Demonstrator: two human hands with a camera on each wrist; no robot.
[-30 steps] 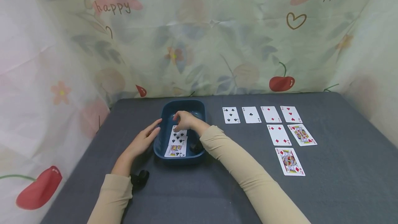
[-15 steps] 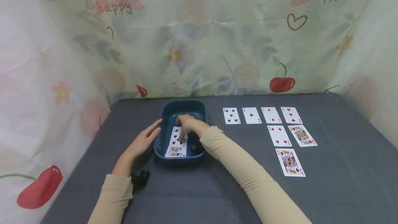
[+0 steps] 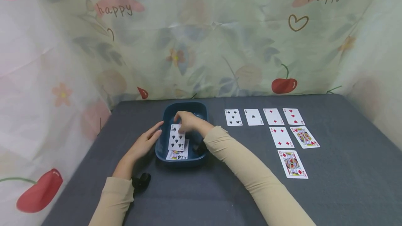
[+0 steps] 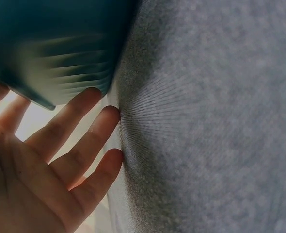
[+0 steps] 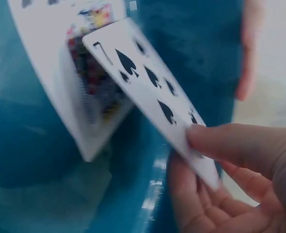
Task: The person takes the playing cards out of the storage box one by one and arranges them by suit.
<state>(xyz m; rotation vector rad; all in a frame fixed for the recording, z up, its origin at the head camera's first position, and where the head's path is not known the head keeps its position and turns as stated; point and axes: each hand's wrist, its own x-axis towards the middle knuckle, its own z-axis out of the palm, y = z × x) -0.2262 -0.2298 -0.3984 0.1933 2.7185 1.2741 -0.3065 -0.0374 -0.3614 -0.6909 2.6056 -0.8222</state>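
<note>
In my right hand (image 3: 188, 122) the seven of spades (image 3: 177, 142) is pinched between thumb and fingers. The right wrist view shows this seven of spades (image 5: 155, 90) tilted up above other playing cards (image 5: 55, 73), one of them a face card. Those cards (image 3: 180, 155) lie inside a dark blue rectangular tub (image 3: 159, 156), partly hidden beneath the seven. My left hand (image 3: 142, 145) is beside the tub's left wall, with fingers extended. In the left wrist view the left hand (image 4: 60, 160) has its fingers spread, and a fingertip meets the tub's ribbed outer wall (image 4: 70, 63).
Right of the tub, several face-up cards lie in rows on the dark grey tablecloth (image 3: 345, 156), including an ace of clubs (image 3: 254, 117) and a king of hearts (image 3: 304, 137). A patterned cloth backdrop (image 3: 213, 44) hangs behind the table.
The right hand has shifted slightly left and away from me, lifting the seven of spades off the cards under it. My left hand stays put.
</note>
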